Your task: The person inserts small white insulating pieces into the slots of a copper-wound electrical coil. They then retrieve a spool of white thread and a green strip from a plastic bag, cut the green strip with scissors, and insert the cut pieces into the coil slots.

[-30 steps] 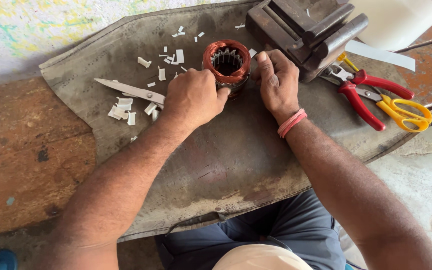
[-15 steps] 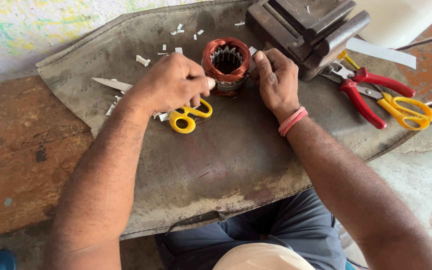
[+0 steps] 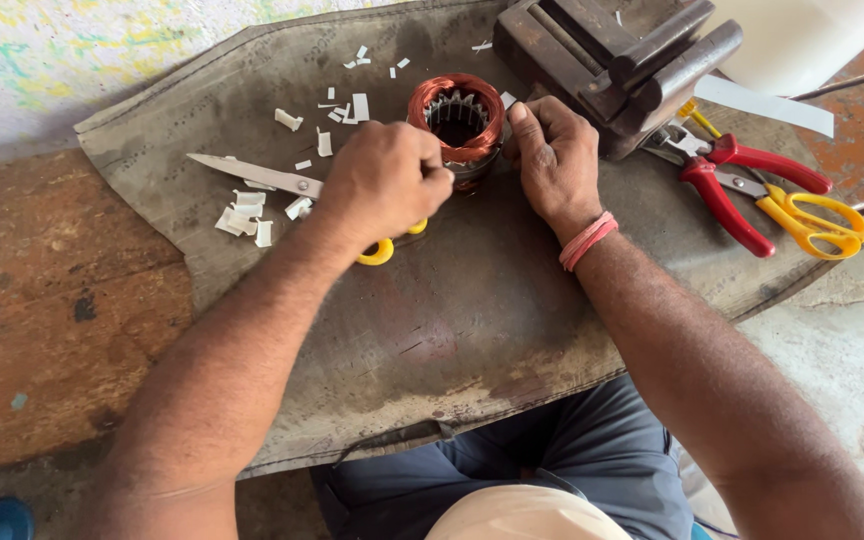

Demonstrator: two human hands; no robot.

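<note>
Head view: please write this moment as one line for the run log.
left hand: on yellow-handled scissors | right hand: steadies copper-wound stator | surface: grey mat

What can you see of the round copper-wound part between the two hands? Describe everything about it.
The copper-wound part is a short ring standing on end on the dark grey mat, its open bore facing up. Reddish copper wire is bundled around its top rim; inside, grey metal teeth line the bore. A darker metal body shows below the winding. The right hand rests against its right side, thumb up by the rim; the left hand touches its left side. A metal vise stands just behind it.
</note>
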